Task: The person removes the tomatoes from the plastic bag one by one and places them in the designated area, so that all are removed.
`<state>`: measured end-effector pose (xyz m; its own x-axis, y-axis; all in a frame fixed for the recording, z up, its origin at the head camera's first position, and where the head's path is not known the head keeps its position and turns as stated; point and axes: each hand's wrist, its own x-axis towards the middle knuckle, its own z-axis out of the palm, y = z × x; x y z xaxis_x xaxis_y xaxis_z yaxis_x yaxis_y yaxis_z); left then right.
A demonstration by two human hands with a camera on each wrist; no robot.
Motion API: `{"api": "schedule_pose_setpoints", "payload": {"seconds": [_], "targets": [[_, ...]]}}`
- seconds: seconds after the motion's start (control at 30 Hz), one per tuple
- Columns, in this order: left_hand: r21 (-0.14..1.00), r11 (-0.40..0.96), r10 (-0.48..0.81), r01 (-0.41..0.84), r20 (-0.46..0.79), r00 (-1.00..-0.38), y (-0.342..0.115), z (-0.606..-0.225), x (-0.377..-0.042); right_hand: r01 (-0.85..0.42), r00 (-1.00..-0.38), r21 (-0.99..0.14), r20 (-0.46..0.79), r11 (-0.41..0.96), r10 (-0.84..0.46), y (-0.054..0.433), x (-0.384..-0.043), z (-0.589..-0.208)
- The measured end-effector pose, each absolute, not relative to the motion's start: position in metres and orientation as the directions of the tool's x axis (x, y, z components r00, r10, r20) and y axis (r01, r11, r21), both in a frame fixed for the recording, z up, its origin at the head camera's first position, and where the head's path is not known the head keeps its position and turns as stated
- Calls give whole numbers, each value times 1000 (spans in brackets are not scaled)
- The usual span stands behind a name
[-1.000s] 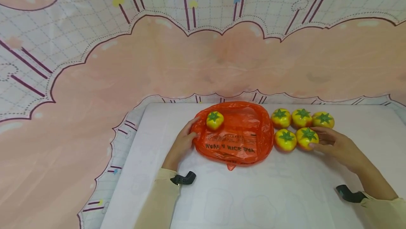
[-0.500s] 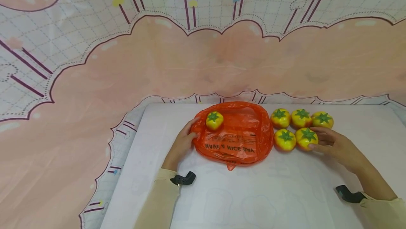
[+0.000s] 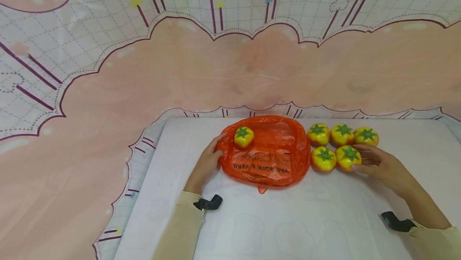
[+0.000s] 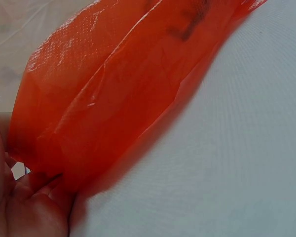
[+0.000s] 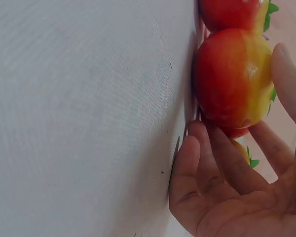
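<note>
An open red plastic bag lies on the table, its rim rolled into a wide ring. My left hand grips the bag's left edge; in the left wrist view the film runs between thumb and fingers. A yellow-and-red tomato with a green star-shaped top sits inside the bag at the left. To the bag's right, my right hand holds the front right tomato of a group, thumb on the near side and forefinger behind. In the right wrist view that tomato rests at table level, the other fingers curving under it.
Another tomato stands between the held one and the bag. Behind them is a row of three: a left tomato, a middle tomato and a right tomato. A patterned cloth hangs behind the white table.
</note>
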<state>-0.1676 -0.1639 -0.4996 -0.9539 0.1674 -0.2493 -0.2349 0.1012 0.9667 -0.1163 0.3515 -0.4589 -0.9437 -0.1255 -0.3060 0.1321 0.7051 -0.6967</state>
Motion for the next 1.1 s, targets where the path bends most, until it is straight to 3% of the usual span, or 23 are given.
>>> {"api": "schedule_pose_setpoints", "payload": {"seconds": [0.67,0.93,1.1], "targets": [[960,129,155,-247,-265,-952,-163,-497,-168,79,-974,-676,-208,733,-87,346,-117,-434],[959,127,151,-252,-270,-951,-163,-494,-168,0,-994,-708,-77,706,-78,335,-117,-421],[961,102,163,-256,-270,-949,-163,-496,-169,7,-996,-694,-65,719,-53,322,-117,-412]]}}
